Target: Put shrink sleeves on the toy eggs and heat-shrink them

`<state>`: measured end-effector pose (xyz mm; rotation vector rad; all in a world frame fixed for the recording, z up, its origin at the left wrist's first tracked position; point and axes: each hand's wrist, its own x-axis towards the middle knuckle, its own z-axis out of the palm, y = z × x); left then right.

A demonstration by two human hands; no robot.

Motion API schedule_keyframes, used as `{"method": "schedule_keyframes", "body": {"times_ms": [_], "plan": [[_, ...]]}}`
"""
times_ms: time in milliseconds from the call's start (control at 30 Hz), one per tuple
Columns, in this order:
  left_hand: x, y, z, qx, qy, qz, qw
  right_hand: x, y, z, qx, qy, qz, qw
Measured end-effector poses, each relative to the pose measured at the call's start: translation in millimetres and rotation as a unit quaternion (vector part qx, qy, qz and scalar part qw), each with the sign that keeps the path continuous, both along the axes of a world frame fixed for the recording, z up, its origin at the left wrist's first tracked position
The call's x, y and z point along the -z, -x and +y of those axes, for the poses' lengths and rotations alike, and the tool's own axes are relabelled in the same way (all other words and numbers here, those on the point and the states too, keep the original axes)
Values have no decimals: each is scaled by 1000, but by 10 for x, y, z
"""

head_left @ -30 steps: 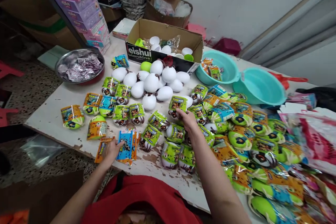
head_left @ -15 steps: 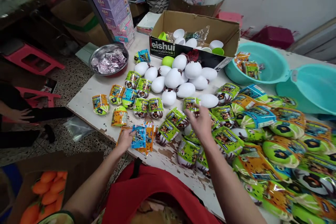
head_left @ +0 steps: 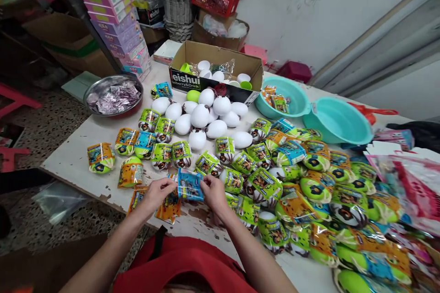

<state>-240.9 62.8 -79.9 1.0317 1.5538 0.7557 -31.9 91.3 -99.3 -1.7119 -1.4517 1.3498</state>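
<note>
A blue printed packet [head_left: 190, 185] is held between both hands above the table's front edge. My left hand [head_left: 158, 196] pinches its left side, with other small packets near the fingertips. The fingers of my right hand [head_left: 213, 193] close on its right edge. Orange packets [head_left: 169, 207] lie below and left of the blue one. Beyond the hands, plain white eggs [head_left: 200, 116] with brown marks are piled. Green-wrapped eggs [head_left: 207, 163] rest just past my right hand, and an orange-wrapped egg [head_left: 130, 172] stands left of my left hand.
A cardboard box [head_left: 216, 55] with egg shells stands at the back. To its left is a metal bowl [head_left: 115, 109] of sachets. Turquoise basins [head_left: 338, 121] sit at the back right. Wrapped eggs [head_left: 316, 186] crowd the table's right side. Stacked boxes [head_left: 117, 32] rise at the back left.
My right hand has moved back from the green-wrapped eggs to the blue packet and grips it. The view has shifted to the right.
</note>
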Motion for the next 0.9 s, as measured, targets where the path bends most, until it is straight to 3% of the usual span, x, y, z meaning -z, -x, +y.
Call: {"method": "schedule_keyframes", "body": {"times_ms": [100, 200, 333, 533, 700, 833, 900], "plan": [[-128, -216, 133, 3, 2, -124, 992, -37, -85, 32, -11, -32, -21, 999], [-153, -364, 298, -42, 20, -206, 977, -44, -172, 95, 15, 11, 43, 999], [-24, -427, 409, -106, 19, -149, 983, -42, -289, 203, 68, 126, 165, 976], [130, -532, 410, -62, 41, -132, 988, -46, -163, 178, 46, 207, 239, 948], [123, -384, 409, -68, 16, -86, 994, 17, -96, 183, 73, 155, 205, 964], [-41, -286, 351, -51, -5, -100, 994, 39, -102, 239, 67, 77, 147, 984], [-146, -284, 340, -49, -12, -161, 986, 35, -82, 239, 49, 27, 111, 992]]}}
